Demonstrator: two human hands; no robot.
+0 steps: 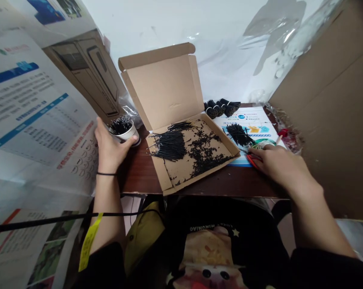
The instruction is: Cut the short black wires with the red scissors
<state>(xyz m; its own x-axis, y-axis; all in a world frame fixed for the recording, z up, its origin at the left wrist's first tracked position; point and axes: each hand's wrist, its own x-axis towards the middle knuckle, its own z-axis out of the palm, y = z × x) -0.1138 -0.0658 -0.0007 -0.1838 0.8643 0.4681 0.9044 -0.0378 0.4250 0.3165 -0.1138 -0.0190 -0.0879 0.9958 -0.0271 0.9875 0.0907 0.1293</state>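
On the left side of the table, my left hand is wrapped round a white cup, thumb on the near side. The cup is tilted and packed with thin black wires, their light tips upward. At the right, my right hand is closed on red-handled scissors; the fingers partly hide them. Close to those fingers lies a loose bundle of black wire pieces. Between my hands stands an open cardboard box with a sheaf of black wires and many short black scraps inside.
Several tied black bundles lie behind the box's right side. A printed sheet covers the table at right, with a green-and-white coil on it. Cardboard walls the right; a black cable crosses my left forearm.
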